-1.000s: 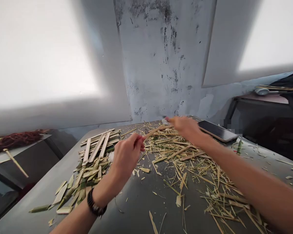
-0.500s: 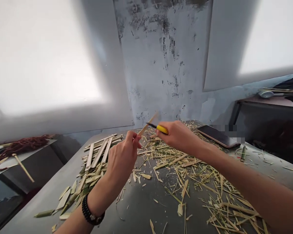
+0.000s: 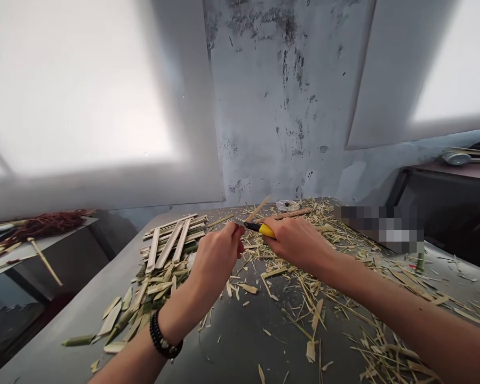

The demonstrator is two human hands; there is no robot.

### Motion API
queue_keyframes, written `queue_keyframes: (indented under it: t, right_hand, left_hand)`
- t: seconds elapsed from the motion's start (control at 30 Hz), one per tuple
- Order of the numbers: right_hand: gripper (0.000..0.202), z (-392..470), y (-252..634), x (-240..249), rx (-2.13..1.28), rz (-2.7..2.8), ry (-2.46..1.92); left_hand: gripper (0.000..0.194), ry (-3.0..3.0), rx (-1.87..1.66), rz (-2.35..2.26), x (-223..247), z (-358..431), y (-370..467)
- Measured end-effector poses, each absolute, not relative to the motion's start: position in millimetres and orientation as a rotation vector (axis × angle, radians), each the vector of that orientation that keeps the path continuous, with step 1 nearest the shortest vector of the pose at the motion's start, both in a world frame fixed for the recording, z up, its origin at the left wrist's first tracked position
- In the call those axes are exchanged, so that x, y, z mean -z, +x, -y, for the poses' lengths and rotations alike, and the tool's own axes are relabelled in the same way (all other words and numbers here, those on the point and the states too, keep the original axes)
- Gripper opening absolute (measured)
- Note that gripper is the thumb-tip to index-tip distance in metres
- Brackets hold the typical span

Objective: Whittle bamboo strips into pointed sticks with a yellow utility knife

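My left hand (image 3: 218, 250), with a dark beaded bracelet (image 3: 164, 336) at its wrist, pinches the near end of a thin bamboo strip (image 3: 260, 208). The strip slants up and away to the right. In my right hand (image 3: 298, 240) is a utility knife (image 3: 266, 230) with a yellow and black handle, its blade lying against the strip close to my left fingertips. Both hands are held above the metal table (image 3: 240, 330). Left of them, pale split bamboo strips (image 3: 170, 245) lie stacked, with short green-edged bamboo pieces (image 3: 122, 320) spread in front.
Thin bamboo shavings (image 3: 316, 277) cover much of the table's middle and right. A clear disc (image 3: 287, 206) lies near the back wall. A pixelated flat object (image 3: 384, 229) rests at the right. Side tables carry reddish-brown fibre (image 3: 50, 226) and a grey round-headed item (image 3: 458, 159).
The knife blade has slid down along the bamboo strip toward my left fingers, bringing the hands closer together. My view has turned slightly left, and the clear disc now shows.
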State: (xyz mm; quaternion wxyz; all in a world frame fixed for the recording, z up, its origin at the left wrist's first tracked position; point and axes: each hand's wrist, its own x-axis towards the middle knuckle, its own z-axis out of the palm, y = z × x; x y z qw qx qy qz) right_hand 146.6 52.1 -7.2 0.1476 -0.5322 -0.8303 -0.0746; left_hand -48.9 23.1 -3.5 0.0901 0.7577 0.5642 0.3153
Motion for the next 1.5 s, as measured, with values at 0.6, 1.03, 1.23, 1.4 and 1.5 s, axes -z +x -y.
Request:
queue_keyframes:
  t: [0.6, 1.03, 1.23, 1.4, 1.5]
  right_hand:
    - [0.034, -100, 261, -22, 0.284, 1.864, -2.021]
    - [0.018, -51, 158, -5, 0.315, 2.426, -1.437]
    - [0.020, -50, 153, -2, 0.318, 2.468, -1.467]
    - [0.022, -60, 147, 12, 0.294, 2.416, -1.622]
    - [0.028, -78, 177, 11, 0.252, 2.247, -1.868]
  left_hand:
    - [0.029, 1.796, -1.019, -1.299, 21, -5, -11]
    - [0.025, 1.669, -1.186, -1.335, 19, -12, -27]
    - [0.027, 1.680, -1.256, -1.347, 20, -18, -37]
    - [0.028, 1.653, -1.220, -1.317, 30, -18, -35]
    - [0.029, 1.605, -1.141, -1.281, 39, -9, -23]
